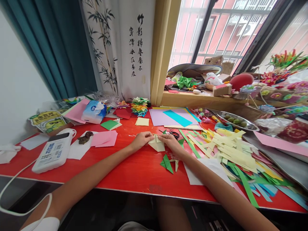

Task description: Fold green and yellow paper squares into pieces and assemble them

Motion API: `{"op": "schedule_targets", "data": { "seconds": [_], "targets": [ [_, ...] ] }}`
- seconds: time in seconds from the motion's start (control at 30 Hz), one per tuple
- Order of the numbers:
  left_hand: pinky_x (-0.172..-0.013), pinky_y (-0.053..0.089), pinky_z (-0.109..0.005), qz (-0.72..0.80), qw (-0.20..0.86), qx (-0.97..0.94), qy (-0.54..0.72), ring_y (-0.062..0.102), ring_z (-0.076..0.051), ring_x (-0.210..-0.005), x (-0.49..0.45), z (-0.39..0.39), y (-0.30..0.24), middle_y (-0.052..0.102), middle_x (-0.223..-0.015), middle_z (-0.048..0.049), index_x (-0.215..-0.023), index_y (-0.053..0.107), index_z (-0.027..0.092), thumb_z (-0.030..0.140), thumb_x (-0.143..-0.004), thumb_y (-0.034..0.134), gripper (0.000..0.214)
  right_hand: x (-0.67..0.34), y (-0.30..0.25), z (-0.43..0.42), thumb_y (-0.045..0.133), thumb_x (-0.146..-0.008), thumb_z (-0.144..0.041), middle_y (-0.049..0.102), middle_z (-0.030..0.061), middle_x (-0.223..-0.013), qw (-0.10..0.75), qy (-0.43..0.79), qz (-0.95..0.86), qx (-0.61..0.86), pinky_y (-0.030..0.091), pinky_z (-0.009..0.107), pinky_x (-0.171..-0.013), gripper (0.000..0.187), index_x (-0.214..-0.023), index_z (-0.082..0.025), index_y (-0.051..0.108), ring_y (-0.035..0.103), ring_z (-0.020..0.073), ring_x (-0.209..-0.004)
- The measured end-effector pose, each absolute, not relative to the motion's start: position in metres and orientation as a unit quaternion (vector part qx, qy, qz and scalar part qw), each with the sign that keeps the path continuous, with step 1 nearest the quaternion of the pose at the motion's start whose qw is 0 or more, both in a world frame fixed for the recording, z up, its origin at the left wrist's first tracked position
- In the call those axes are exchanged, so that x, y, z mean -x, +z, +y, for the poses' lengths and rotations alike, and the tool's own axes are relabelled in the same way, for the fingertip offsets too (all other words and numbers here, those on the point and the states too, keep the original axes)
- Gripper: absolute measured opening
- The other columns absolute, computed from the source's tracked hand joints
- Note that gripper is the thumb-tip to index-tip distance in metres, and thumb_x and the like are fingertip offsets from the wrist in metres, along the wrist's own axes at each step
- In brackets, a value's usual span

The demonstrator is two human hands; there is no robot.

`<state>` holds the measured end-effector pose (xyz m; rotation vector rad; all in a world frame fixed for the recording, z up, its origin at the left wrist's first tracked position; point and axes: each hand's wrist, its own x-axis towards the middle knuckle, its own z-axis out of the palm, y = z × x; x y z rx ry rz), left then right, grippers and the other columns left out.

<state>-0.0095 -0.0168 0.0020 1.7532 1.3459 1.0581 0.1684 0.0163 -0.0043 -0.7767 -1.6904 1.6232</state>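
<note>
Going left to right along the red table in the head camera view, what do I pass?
white power bank → pink paper sheets → left hand → pale yellow folded paper → right hand → pile of yellow and green paper strips

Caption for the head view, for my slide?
Left hand and right hand hold a pale folded paper on the red table; a green fold lies nearer, strips heaped at right.
</note>
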Motion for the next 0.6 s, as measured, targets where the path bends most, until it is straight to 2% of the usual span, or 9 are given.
{"op": "schedule_targets", "data": {
  "seconds": [0.4, 0.6],
  "targets": [
    [-0.053, 0.032, -0.020, 0.512, 0.332, -0.683, 0.403, 0.042, -0.009, -0.058, 0.0102, -0.0151, -0.0003, 0.052, -0.063, 0.0018, -0.069, 0.056, 0.014, 0.044, -0.073, 0.050, 0.031, -0.1696, -0.0005, 0.0148, 0.060, -0.070, -0.045, 0.065, 0.0046, -0.072, 0.324, 0.600, -0.662, 0.312, 0.040, 0.026, -0.059, 0.040, -0.091, -0.012, 0.068, 0.056, 0.0153, -0.062],
    [-0.052, 0.031, -0.019, 0.511, 0.336, -0.680, 0.406, 0.041, -0.009, -0.056, 0.0092, -0.0166, 0.0011, 0.050, -0.061, 0.0021, -0.068, 0.055, 0.014, 0.043, -0.073, 0.050, 0.030, -0.1681, -0.0006, 0.0129, 0.061, -0.069, -0.046, 0.063, 0.0037, -0.070, 0.334, 0.606, -0.644, 0.325, 0.038, 0.025, -0.055, 0.038, -0.087, -0.013, 0.067, 0.054, 0.0144, -0.060]
  ]
}}
